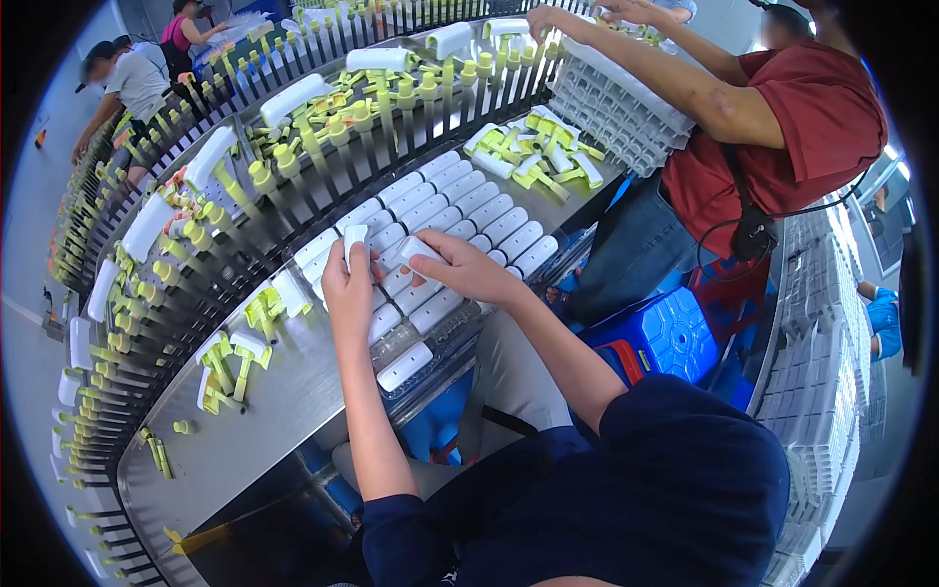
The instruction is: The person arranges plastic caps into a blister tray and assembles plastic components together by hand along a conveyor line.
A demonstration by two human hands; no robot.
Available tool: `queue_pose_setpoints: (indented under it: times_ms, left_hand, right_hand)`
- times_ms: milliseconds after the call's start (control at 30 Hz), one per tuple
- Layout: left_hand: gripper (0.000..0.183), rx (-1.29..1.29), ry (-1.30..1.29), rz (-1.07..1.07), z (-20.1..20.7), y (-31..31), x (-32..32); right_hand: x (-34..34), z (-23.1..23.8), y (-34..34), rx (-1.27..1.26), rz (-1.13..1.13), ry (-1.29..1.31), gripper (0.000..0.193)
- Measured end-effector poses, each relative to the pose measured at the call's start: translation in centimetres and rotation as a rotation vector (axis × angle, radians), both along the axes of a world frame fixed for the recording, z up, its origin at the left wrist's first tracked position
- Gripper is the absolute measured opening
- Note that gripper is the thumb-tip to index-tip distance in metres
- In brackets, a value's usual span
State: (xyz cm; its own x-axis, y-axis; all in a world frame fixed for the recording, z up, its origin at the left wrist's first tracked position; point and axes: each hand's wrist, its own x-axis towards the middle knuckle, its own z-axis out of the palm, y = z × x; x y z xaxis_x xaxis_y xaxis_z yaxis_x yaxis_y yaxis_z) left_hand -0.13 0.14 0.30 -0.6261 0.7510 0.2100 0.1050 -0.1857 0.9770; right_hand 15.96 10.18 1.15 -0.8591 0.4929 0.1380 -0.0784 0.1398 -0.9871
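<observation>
My left hand [346, 284] is closed around a small white plastic part [356, 238], held upright between thumb and fingers. To its right, my right hand [468, 268] grips a white plastic casing [418, 251] with the thumb on top. Both hands are over a clear plastic tray [395, 342] filled with rows of white rounded casings [491, 211], each with a small dark slot. One more such casing [404, 367] lies at the tray's near end. How the two held parts are shaped underneath is hidden by my fingers.
A curved conveyor with upright yellow-tipped pegs [284, 161] runs beyond the metal table [249, 430]. Yellow-green and white parts [533, 152] lie on the table. At right, a person in red [822, 108] reaches over stacked white trays [621, 108]. A blue stool [670, 333] stands below.
</observation>
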Motion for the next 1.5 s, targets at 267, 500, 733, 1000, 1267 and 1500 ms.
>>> queue_pose_setpoints:
  times_ms: [267, 500, 733, 1000, 1267, 1500]
  left_hand:
    - [0.024, 0.032, -0.023, -0.013, -0.2, 0.0, -0.1]
    - [0.024, 0.025, -0.023, -0.01, -0.4, 0.0, -0.2]
    - [0.024, 0.017, -0.022, -0.01, 0.0, 0.0, 0.0]
    - [0.024, 0.024, -0.021, -0.008, -0.4, 0.1, -0.2]
    - [0.024, 0.023, 0.002, -0.023, -0.6, 0.1, -0.3]
    - [0.024, 0.044, -0.005, -0.015, -0.6, 0.1, -0.2]
  right_hand:
    - [0.0, 0.2, -0.1, 0.021, -0.001, 0.001, 0.028]
    - [-0.1, 0.0, 0.0, 0.022, -0.003, -0.002, 0.029]
    - [-0.2, -0.1, 0.0, 0.035, -0.018, 0.008, 0.029]
    - [-0.9, 1.2, -1.4, 0.012, -0.025, 0.156, 0.049]
    - [-0.6, 1.0, -1.1, 0.088, -0.015, 0.019, 0.045]
    - [-0.1, 1.0, -1.4, 0.114, -0.023, 0.007, 0.044]
